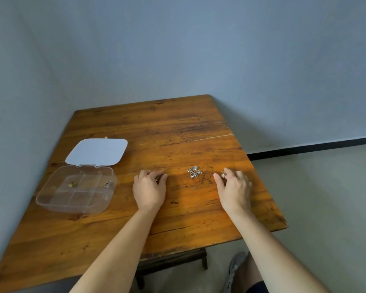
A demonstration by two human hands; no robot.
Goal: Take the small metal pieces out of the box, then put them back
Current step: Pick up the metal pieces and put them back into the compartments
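While our left hand curls over a small piece and our right hand pinches another, a chain lies between; the open box sits near the table's left edge.

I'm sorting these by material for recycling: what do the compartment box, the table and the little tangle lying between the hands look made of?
The box looks like clear, glossy plastic: the table grain shows through its walls and dividers, and its open lid is pale and translucent. The table is wood, varnished orange-brown with visible grain and knots. The tangle seems a fine, silvery, shiny metal chain, though it is too small to be sure.
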